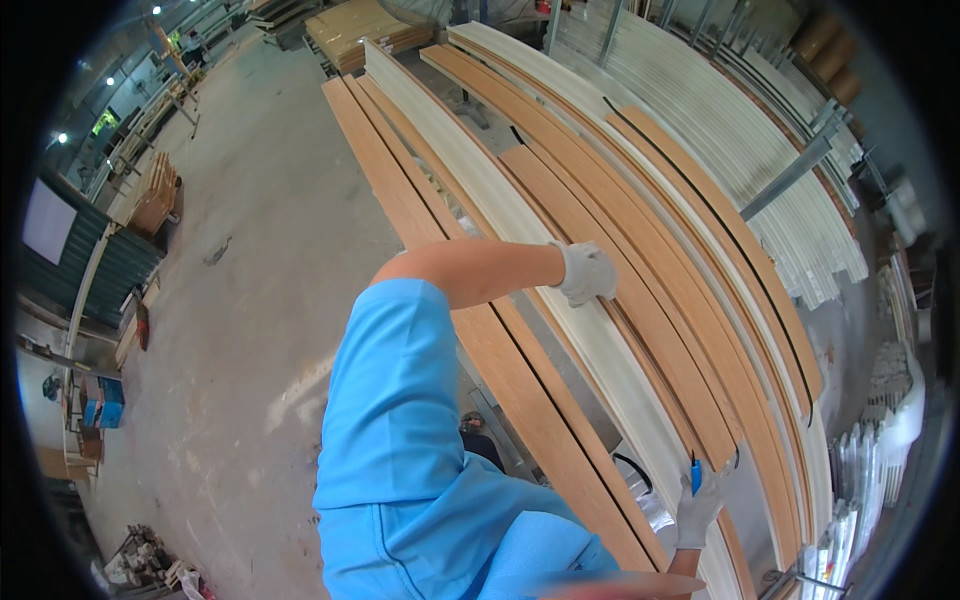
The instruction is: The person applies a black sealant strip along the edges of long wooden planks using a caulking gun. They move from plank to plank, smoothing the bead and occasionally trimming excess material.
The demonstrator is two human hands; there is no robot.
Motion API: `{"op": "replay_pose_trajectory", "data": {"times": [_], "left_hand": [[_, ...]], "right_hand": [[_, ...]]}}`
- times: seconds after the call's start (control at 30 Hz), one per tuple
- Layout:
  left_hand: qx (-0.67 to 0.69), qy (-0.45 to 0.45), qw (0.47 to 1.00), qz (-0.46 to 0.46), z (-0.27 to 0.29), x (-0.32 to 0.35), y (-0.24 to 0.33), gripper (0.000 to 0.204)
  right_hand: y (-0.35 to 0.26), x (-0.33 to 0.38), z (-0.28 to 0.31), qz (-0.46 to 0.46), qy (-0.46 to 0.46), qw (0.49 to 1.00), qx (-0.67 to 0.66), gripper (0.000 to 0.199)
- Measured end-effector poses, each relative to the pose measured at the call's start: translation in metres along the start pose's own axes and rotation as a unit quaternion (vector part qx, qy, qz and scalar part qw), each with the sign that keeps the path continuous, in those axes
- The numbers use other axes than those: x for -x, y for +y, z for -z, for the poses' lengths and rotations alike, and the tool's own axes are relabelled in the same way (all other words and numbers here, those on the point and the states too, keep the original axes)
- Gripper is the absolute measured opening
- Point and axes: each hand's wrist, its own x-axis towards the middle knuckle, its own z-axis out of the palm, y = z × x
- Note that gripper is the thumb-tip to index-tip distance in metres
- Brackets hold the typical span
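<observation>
My left hand, in a whitish work glove, reaches across to a long white profile with wood-coloured edges. Its fingers are curled at the profile's edge; whatever lies inside them is hidden. Lower down, near the ends of the wood-coloured boards, my right hand is also gloved and closed around a small blue tool, whose exact kind I cannot make out. A wood-coloured board lies just right of my left hand. Close to my body runs another long board with a dark groove.
More long boards with black strips lie side by side to the right. Beyond them are stacked pale profiles and a metal post. Flat sheets are piled at the far end. Concrete floor stretches to the left.
</observation>
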Motion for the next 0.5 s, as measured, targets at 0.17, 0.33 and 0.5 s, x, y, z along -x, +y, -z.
{"op": "replay_pose_trajectory", "data": {"times": [0.17, 0.33, 0.5], "left_hand": [[-0.013, 0.036, 0.999, -0.007, -0.011, 0.043, 0.000, 0.032], [0.014, 0.008, 0.999, 0.032, -0.021, 0.079, -0.008, 0.032], [-0.051, 0.067, 0.994, 0.062, -0.047, 0.095, -0.011, 0.023]], "right_hand": [[-0.029, 0.022, -0.002, 0.019, 0.043, 0.999, 0.001, 0.037], [-0.053, 0.034, -0.014, 0.049, 0.084, 0.995, 0.013, 0.037], [-0.079, 0.041, -0.032, 0.052, 0.081, 0.995, 0.036, 0.038]]}}
